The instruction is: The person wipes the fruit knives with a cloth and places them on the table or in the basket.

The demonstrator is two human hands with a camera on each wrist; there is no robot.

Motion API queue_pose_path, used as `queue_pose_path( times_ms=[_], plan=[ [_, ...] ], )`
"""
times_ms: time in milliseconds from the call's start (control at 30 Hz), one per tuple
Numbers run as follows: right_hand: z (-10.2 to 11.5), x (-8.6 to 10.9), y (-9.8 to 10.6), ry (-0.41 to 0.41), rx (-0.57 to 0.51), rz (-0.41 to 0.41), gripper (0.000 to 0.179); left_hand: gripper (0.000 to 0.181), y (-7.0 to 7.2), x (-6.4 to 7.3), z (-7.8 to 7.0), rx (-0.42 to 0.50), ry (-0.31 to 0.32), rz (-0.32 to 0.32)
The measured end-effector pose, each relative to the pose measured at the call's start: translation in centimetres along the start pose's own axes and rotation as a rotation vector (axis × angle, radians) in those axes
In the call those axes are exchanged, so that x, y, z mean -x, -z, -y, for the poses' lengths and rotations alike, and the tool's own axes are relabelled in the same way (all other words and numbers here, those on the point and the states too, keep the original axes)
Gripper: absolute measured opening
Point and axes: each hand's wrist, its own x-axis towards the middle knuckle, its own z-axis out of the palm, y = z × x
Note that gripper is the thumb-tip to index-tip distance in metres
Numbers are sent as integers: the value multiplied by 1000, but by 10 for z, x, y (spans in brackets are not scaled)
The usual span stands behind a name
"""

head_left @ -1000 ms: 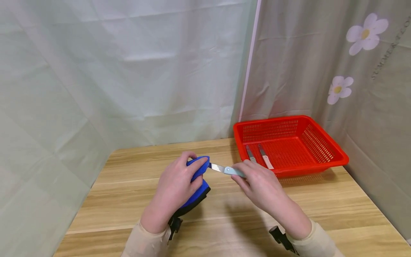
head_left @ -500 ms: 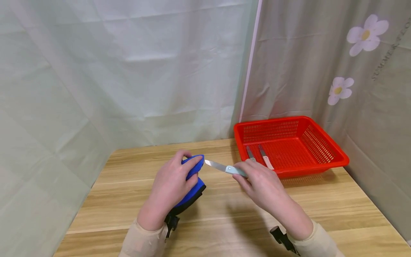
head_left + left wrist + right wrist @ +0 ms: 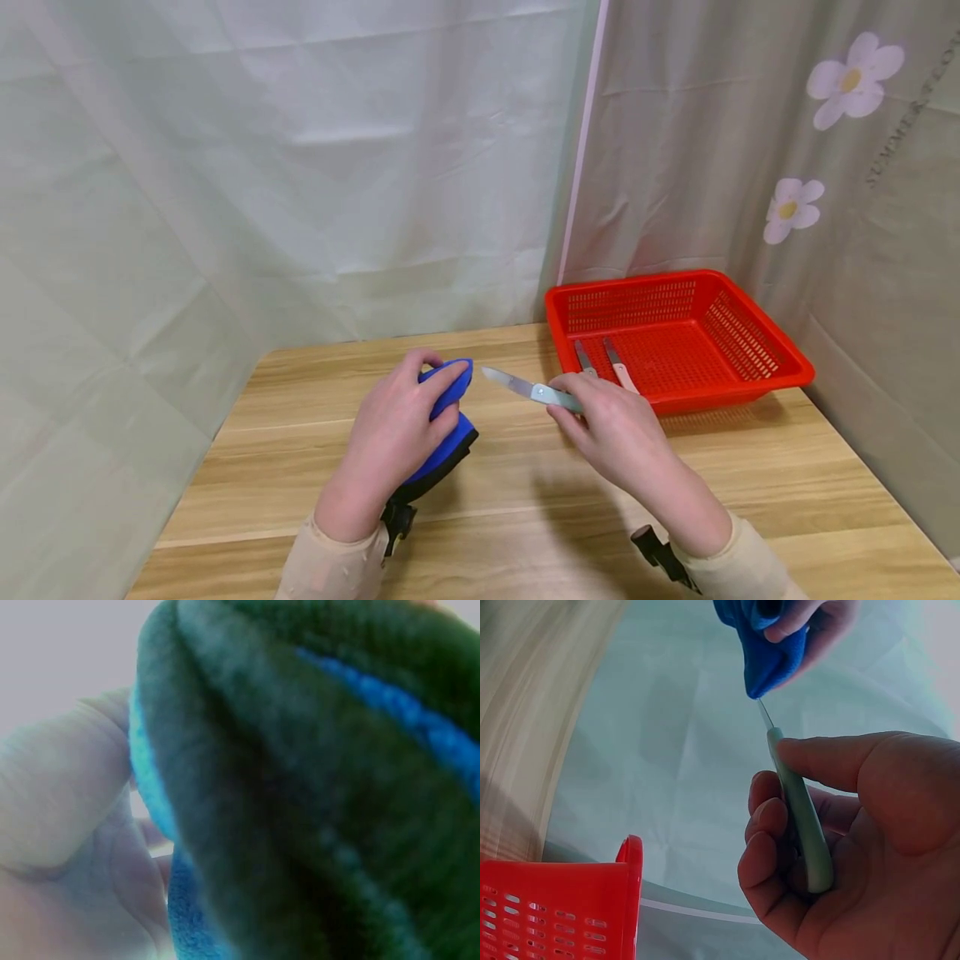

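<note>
My right hand (image 3: 611,421) grips a small knife by its pale blue-green handle (image 3: 804,817), and the bare blade (image 3: 510,382) points left toward the cloth. Bunched in my left hand (image 3: 397,421) is a blue cloth (image 3: 442,446) with a dark edge, its upper fold pinched between thumb and fingers. In the head view a small gap separates the blade tip from that fold. The cloth fills most of the left wrist view, where its dark folds (image 3: 247,787) hide the fingertips behind them.
A red plastic basket (image 3: 750,387) with slotted walls stands at the back right of the wooden table (image 3: 300,467). Inside it lie a grey-handled knife (image 3: 582,357) and a pink-handled knife (image 3: 621,367). Pale curtains (image 3: 420,167) hang close behind the table and along its sides.
A second ago the cloth was around the blade's tip. The left hand has drawn the cloth off to the left, and the right hand has tilted the knife slightly, leaving the whole blade showing.
</note>
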Motion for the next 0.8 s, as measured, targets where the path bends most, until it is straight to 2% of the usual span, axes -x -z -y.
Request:
queue_pose_path(
  times_ms=[800],
  plan=[
    [-3,0,-1,-42,30,-5,20,46,1,0,-6,3,-40,-22]
  ],
)
